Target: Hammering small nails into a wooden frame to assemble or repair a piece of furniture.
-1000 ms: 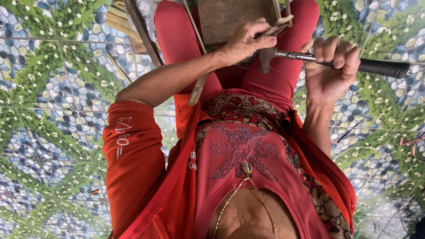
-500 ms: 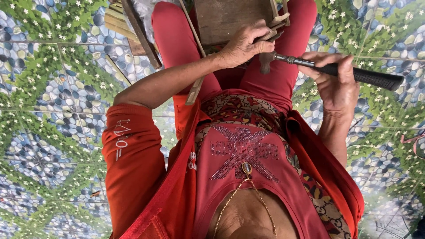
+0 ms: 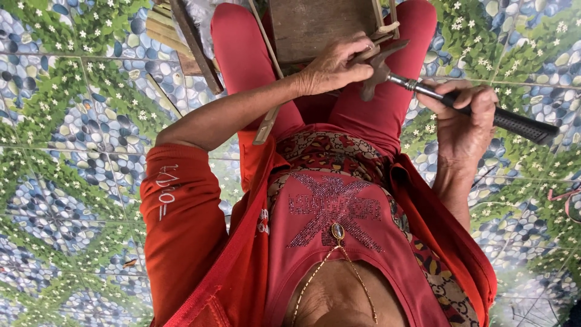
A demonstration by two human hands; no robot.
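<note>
My left hand [image 3: 334,65] pinches the corner of a wooden frame [image 3: 315,24] that rests on my red-trousered lap. Its fingertips close on thin wooden strips at the frame's right edge. My right hand [image 3: 463,118] grips the black handle of a claw hammer [image 3: 380,68]. The metal hammer head sits right beside my left fingertips, against the frame's corner. The handle slants down to the right, past my knee.
A thin wooden slat [image 3: 266,124] sticks out under my left forearm. A dark wooden bar [image 3: 193,45] and pale wood strips [image 3: 160,27] lie on the floor at the upper left. The floor [image 3: 72,151] has tiles patterned with pebbles and leaves.
The hammer head has swung up toward the frame's corner and my left fingertips. My right hand has shifted slightly lower and to the right, tilting the handle more steeply.
</note>
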